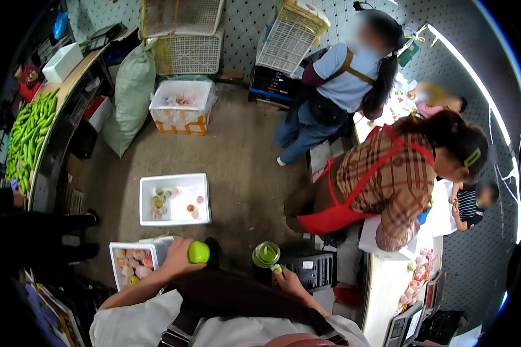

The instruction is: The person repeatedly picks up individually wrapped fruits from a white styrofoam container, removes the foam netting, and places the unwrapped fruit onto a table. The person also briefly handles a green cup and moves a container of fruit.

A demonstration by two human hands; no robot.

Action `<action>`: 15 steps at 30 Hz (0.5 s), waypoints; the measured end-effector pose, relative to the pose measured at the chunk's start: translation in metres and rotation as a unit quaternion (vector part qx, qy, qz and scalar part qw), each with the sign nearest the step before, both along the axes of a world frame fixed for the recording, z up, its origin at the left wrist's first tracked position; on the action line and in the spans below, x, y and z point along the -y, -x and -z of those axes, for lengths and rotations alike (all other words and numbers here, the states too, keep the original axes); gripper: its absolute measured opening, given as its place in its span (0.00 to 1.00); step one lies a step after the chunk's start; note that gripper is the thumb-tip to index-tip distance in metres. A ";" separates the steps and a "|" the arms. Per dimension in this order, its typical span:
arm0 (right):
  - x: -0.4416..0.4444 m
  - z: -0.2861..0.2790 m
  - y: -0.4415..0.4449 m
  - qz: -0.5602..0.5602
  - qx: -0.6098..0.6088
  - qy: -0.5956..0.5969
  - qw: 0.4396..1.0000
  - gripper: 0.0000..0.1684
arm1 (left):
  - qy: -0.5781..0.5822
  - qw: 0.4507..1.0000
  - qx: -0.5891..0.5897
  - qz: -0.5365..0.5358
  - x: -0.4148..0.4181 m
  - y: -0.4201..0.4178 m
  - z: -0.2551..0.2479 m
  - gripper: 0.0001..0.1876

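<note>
My left hand (179, 256) grips a smooth, bright green rounded object (199, 252); it could be a lid, but I cannot tell. To the right, my right hand (288, 279) holds the white-and-green handle of a clear green jug (266, 254), whose round mouth faces up. A white foam box (174, 222) stands on the floor ahead, with several wrapped fruits (159, 201) spread in it. Beside my left forearm, another white foam box (113, 266) is filled with red, pink and yellow fruits (134, 264), many in foam nets.
Two people (338, 82) (386, 178) stand at the right counter (382, 295), which holds netted fruit. A black crate (308, 269) is right of the jug. Ahead are a taped foam box (180, 115), a woven sack (132, 91) and plastic baskets (186, 54). Green peppers (32, 134) cover the left counter.
</note>
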State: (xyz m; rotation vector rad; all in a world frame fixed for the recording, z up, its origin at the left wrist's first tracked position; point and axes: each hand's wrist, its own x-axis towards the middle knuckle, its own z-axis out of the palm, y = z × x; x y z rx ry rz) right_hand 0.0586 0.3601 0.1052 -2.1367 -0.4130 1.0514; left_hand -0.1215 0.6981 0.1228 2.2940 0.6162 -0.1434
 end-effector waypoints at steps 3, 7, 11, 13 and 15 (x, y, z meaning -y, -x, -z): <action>-0.041 -0.003 -0.045 0.055 -0.005 -0.033 0.998 0.14 | -0.008 0.999 -0.040 -0.024 -0.060 0.003 0.002 0.40; -0.094 -0.006 -0.107 0.137 -0.044 -0.098 0.985 0.12 | -0.011 0.998 -0.050 -0.027 -0.110 -0.028 -0.008 0.38; -0.135 -0.007 -0.173 0.167 -0.077 -0.138 0.973 0.13 | 0.000 0.999 -0.007 -0.042 -0.136 -0.091 -0.013 0.36; -0.156 0.003 -0.211 0.165 -0.078 -0.150 0.972 0.13 | 0.002 0.998 0.024 -0.053 -0.151 -0.124 -0.003 0.35; -0.184 0.019 -0.258 0.172 -0.092 -0.172 0.966 0.12 | 0.006 0.996 0.040 -0.083 -0.171 -0.158 0.002 0.35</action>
